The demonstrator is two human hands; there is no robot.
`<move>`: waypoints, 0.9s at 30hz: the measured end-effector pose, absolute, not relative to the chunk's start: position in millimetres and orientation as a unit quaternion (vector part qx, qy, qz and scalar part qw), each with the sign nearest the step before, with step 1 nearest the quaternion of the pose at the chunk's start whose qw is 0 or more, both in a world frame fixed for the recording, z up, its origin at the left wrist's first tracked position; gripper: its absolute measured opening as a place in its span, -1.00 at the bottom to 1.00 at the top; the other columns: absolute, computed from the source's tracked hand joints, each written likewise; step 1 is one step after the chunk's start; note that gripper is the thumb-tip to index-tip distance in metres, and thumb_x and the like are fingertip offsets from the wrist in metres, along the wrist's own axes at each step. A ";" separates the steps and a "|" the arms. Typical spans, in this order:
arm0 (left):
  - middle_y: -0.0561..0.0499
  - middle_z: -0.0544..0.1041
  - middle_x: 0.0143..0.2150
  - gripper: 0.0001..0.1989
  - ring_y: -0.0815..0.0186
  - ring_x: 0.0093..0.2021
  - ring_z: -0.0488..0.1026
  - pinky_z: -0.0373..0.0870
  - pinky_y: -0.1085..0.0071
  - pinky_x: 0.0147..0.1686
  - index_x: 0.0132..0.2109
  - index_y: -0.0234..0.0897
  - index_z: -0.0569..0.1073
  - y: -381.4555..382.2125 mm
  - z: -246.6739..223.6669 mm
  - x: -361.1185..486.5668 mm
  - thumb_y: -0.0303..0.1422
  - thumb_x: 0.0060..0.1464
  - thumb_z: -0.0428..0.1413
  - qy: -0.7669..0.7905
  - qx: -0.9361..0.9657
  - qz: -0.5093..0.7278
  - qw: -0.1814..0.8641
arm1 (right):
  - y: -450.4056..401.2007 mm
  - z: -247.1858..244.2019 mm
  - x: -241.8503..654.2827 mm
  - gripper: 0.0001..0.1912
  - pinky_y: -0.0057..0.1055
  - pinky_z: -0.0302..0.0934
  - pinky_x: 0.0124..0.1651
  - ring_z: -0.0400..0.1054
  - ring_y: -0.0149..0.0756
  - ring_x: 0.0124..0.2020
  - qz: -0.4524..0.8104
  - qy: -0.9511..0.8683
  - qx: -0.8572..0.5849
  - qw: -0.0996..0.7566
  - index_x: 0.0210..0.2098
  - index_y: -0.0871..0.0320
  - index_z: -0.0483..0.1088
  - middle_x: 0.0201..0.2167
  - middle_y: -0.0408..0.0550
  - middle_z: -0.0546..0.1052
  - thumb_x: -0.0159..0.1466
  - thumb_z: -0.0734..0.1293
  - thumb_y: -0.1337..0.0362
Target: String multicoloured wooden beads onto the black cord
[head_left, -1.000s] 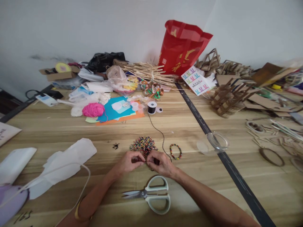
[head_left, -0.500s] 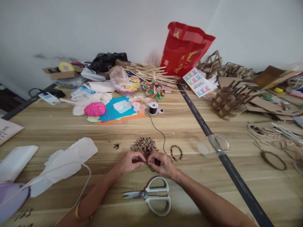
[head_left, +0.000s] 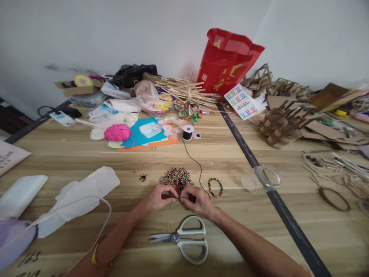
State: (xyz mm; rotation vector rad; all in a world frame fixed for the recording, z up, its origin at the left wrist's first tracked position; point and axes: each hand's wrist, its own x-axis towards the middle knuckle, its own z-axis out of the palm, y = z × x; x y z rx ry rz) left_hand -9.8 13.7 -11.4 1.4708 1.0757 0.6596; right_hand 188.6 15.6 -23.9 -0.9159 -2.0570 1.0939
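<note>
My left hand (head_left: 160,199) and my right hand (head_left: 198,202) meet fingertip to fingertip at the near edge of a heap of small multicoloured beads (head_left: 176,176). Both are closed in a pinch, with a short stretch of thin black cord (head_left: 200,171) between them. Whether a bead sits at the fingertips is too small to tell. The cord trails from a white spool (head_left: 188,133) toward my right hand, partly hidden behind it. A beaded bracelet (head_left: 221,187) lies right of that hand. Below both hands rest scissors (head_left: 174,237) with pale handles, blades apart and pointing left.
Short black pieces (head_left: 143,177) lie left of the beads. Pink yarn (head_left: 117,132), blue paper (head_left: 135,132) and a red bag (head_left: 227,61) stand farther back. Clear rings (head_left: 278,181) and woven baskets (head_left: 278,130) are to the right. White sheeting (head_left: 86,192) and a cable are at left.
The whole view has shifted very slightly. Both hands keep the same pinch on the cord, and nothing on the table has visibly moved.
</note>
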 end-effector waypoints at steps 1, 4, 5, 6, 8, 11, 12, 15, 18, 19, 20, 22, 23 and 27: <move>0.03 0.53 -0.47 -0.95 0.38 -0.45 0.42 0.34 0.52 -0.41 -0.42 -0.36 0.51 13.7 -11.2 -9.6 -0.46 -0.12 0.19 0.458 0.625 0.281 0.566 | 15.7 -24.2 188.6 -0.92 -0.57 0.10 -0.47 0.22 -0.47 -0.51 0.414 -0.781 -0.348 0.312 -0.44 0.19 0.36 -0.53 -0.17 0.36 0.17 0.27 0.45; 0.03 0.53 -0.47 -0.96 0.38 -0.45 0.42 0.34 0.51 -0.40 -0.42 -0.36 0.51 13.7 -9.5 -9.1 -0.47 -0.12 0.18 0.455 0.624 0.276 0.571 | 15.8 -25.3 188.5 -0.92 -0.57 0.10 -0.47 0.23 -0.46 -0.51 0.411 -0.781 -0.349 0.314 -0.43 0.19 0.36 -0.52 -0.16 0.36 0.17 0.28 0.44; 0.04 0.53 -0.47 -0.96 0.38 -0.45 0.42 0.34 0.51 -0.40 -0.42 -0.36 0.51 13.7 -9.0 -9.1 -0.48 -0.12 0.17 0.455 0.623 0.275 0.573 | 15.8 -25.6 188.5 -0.92 -0.57 0.10 -0.47 0.23 -0.46 -0.51 0.412 -0.780 -0.350 0.315 -0.44 0.19 0.36 -0.52 -0.16 0.36 0.17 0.28 0.44; 0.04 0.52 -0.48 -0.96 0.39 -0.46 0.41 0.34 0.51 -0.40 -0.42 -0.36 0.51 13.8 -8.5 -9.2 -0.48 -0.12 0.17 0.455 0.623 0.275 0.574 | 15.7 -25.9 188.6 -0.92 -0.57 0.10 -0.46 0.23 -0.46 -0.51 0.414 -0.778 -0.351 0.316 -0.44 0.19 0.36 -0.53 -0.16 0.36 0.17 0.28 0.44; 0.05 0.52 -0.48 -0.96 0.39 -0.46 0.41 0.34 0.51 -0.39 -0.42 -0.36 0.50 14.1 -8.5 -9.5 -0.48 -0.12 0.17 0.455 0.621 0.274 0.576 | 15.6 -26.0 188.8 -0.92 -0.58 0.10 -0.47 0.23 -0.47 -0.52 0.420 -0.774 -0.353 0.316 -0.44 0.20 0.37 -0.53 -0.17 0.36 0.17 0.27 0.45; 0.05 0.51 -0.47 -0.97 0.38 -0.45 0.41 0.33 0.51 -0.39 -0.42 -0.35 0.50 14.5 -9.8 -10.2 -0.48 -0.13 0.17 0.454 0.621 0.273 0.577 | 15.4 -25.8 189.0 -0.91 -0.59 0.09 -0.49 0.23 -0.48 -0.54 0.430 -0.770 -0.354 0.312 -0.44 0.20 0.36 -0.54 -0.18 0.35 0.16 0.26 0.46; 0.05 0.51 -0.48 -0.97 0.38 -0.45 0.41 0.33 0.51 -0.39 -0.43 -0.35 0.49 14.6 -10.3 -10.3 -0.48 -0.13 0.17 0.455 0.621 0.273 0.577 | 15.3 -25.7 189.0 -0.91 -0.59 0.09 -0.49 0.23 -0.48 -0.54 0.431 -0.769 -0.354 0.312 -0.44 0.20 0.36 -0.54 -0.18 0.35 0.16 0.26 0.46; 0.05 0.51 -0.49 -0.98 0.38 -0.46 0.40 0.33 0.51 -0.40 -0.43 -0.36 0.49 14.6 -10.7 -10.0 -0.50 -0.13 0.16 0.457 0.619 0.272 0.578 | 15.1 -25.5 189.0 -0.91 -0.58 0.09 -0.48 0.23 -0.47 -0.52 0.425 -0.773 -0.355 0.311 -0.44 0.20 0.36 -0.53 -0.18 0.36 0.16 0.26 0.46; 0.05 0.50 -0.49 -0.97 0.39 -0.46 0.40 0.33 0.51 -0.39 -0.44 -0.36 0.49 14.4 -9.9 -9.1 -0.51 -0.13 0.15 0.457 0.612 0.277 0.583 | 15.3 -25.8 189.0 -0.91 -0.57 0.09 -0.47 0.23 -0.47 -0.53 0.421 -0.776 -0.354 0.308 -0.44 0.19 0.36 -0.54 -0.18 0.36 0.16 0.27 0.46; 0.05 0.49 -0.49 -0.97 0.39 -0.46 0.40 0.33 0.51 -0.39 -0.44 -0.36 0.49 14.4 -9.8 -8.8 -0.51 -0.13 0.15 0.457 0.609 0.280 0.585 | 15.4 -26.0 189.1 -0.91 -0.57 0.09 -0.47 0.23 -0.47 -0.53 0.422 -0.777 -0.352 0.307 -0.44 0.19 0.36 -0.54 -0.18 0.36 0.16 0.26 0.46; 0.06 0.49 -0.50 -0.97 0.40 -0.47 0.39 0.32 0.51 -0.39 -0.44 -0.36 0.48 14.5 -9.9 -8.5 -0.51 -0.13 0.15 0.457 0.607 0.281 0.586 | 15.5 -26.3 189.2 -0.91 -0.57 0.10 -0.46 0.23 -0.47 -0.52 0.422 -0.778 -0.350 0.306 -0.44 0.20 0.36 -0.53 -0.18 0.36 0.16 0.26 0.46; 0.07 0.48 -0.51 -0.98 0.41 -0.49 0.38 0.32 0.51 -0.40 -0.44 -0.36 0.48 14.6 -10.7 -8.2 -0.51 -0.14 0.16 0.456 0.603 0.283 0.591 | 15.6 -26.7 189.4 -0.91 -0.57 0.11 -0.46 0.23 -0.47 -0.52 0.422 -0.780 -0.348 0.305 -0.43 0.20 0.36 -0.53 -0.17 0.36 0.17 0.26 0.46; 0.07 0.48 -0.51 -0.98 0.41 -0.49 0.38 0.32 0.51 -0.40 -0.44 -0.36 0.48 14.8 -11.3 -8.2 -0.51 -0.15 0.16 0.455 0.601 0.283 0.593 | 15.7 -26.9 189.4 -0.92 -0.57 0.11 -0.46 0.24 -0.47 -0.51 0.422 -0.780 -0.347 0.305 -0.43 0.20 0.36 -0.52 -0.17 0.37 0.17 0.26 0.45; 0.04 0.50 -0.48 -0.93 0.38 -0.45 0.40 0.32 0.50 -0.39 -0.42 -0.38 0.49 14.9 -13.3 -9.0 -0.47 -0.16 0.19 0.460 0.591 0.286 0.598 | 15.9 -26.6 189.1 -0.92 -0.57 0.10 -0.46 0.23 -0.47 -0.52 0.426 -0.778 -0.348 0.305 -0.42 0.20 0.37 -0.53 -0.17 0.37 0.17 0.26 0.45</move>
